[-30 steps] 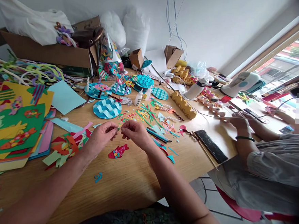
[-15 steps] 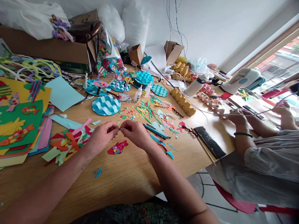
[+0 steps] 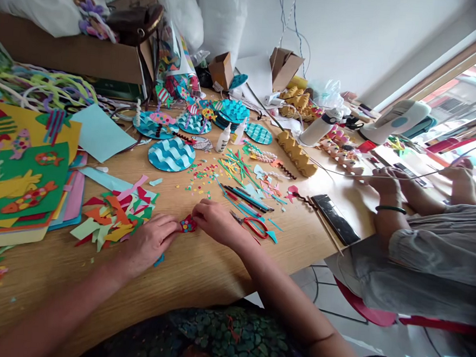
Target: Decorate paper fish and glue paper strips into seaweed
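Head view: lowered onto red fish (image 3: 188,224), touching with left hand (image 3: 154,241) and right hand (image 3: 214,221); can't tell grip; likely handling directly now.

Front bottle (image 3: 223,140): dark print, too small to read.
Rear bottle (image 3: 238,135): yellowish label, wording illegible.
Small box (image 3: 220,71): faint marks low on its side, unreadable.
Elsewhere: no legible text.

Pale wall (image 3: 353,40), wood-framed window (image 3: 468,88) at right, daylight, wooden table (image 3: 211,272), red seat (image 3: 365,310), light floor (image 3: 389,341)
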`<state>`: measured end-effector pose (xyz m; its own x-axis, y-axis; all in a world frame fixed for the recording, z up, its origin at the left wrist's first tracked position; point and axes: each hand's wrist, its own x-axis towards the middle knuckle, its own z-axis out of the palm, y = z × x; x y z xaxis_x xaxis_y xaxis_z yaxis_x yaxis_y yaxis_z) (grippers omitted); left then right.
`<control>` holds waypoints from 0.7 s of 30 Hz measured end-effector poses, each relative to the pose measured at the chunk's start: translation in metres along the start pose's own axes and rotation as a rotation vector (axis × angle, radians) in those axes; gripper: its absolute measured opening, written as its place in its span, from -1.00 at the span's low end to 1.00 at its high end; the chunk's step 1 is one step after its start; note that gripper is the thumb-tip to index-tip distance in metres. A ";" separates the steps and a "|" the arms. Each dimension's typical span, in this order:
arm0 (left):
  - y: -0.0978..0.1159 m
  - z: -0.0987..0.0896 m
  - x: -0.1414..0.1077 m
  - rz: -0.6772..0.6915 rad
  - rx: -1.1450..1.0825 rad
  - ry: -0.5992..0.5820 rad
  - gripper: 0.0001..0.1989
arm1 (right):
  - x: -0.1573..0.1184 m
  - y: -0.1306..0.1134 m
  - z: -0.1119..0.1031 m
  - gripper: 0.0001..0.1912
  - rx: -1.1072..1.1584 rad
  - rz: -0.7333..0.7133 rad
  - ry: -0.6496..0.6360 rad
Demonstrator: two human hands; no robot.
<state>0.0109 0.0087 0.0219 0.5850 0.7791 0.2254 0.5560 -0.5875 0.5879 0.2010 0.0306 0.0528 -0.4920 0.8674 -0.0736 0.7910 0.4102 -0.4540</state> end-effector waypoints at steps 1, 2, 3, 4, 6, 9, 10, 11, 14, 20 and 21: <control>-0.001 0.002 -0.002 0.023 0.018 0.006 -0.78 | 0.000 -0.001 0.001 -0.84 -0.033 0.000 -0.017; -0.003 0.004 -0.004 0.042 0.035 0.015 -0.78 | 0.000 -0.002 0.002 -0.84 -0.063 -0.001 -0.036; -0.004 0.005 -0.005 0.058 0.050 0.020 -0.77 | 0.000 -0.004 0.002 -0.84 -0.089 -0.001 -0.057; -0.005 0.006 -0.006 0.069 0.065 0.022 -0.77 | 0.001 -0.005 0.002 -0.83 -0.112 0.002 -0.077; -0.006 0.007 -0.006 0.081 0.099 0.021 -0.75 | 0.001 -0.008 0.001 -0.82 -0.153 0.011 -0.108; -0.006 0.009 -0.007 0.088 0.145 0.017 -0.74 | 0.002 -0.009 0.002 -0.79 -0.207 0.019 -0.119; -0.006 0.009 -0.007 0.089 0.156 0.014 -0.74 | 0.002 -0.009 0.002 -0.79 -0.222 0.020 -0.121; -0.007 0.010 -0.008 0.088 0.167 0.011 -0.75 | 0.003 -0.009 0.002 -0.80 -0.235 0.020 -0.124; -0.009 0.012 -0.009 0.095 0.178 0.015 -0.77 | 0.003 -0.010 0.002 -0.80 -0.253 0.019 -0.142; -0.013 0.015 -0.011 0.119 0.189 0.051 -0.79 | 0.003 -0.012 0.001 -0.78 -0.256 0.014 -0.141; -0.013 0.015 -0.010 0.121 0.194 0.052 -0.80 | 0.003 -0.012 0.001 -0.78 -0.260 0.013 -0.143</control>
<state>0.0064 0.0047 0.0006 0.6259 0.7079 0.3274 0.5901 -0.7043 0.3946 0.1898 0.0283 0.0568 -0.5128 0.8323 -0.2104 0.8551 0.4735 -0.2111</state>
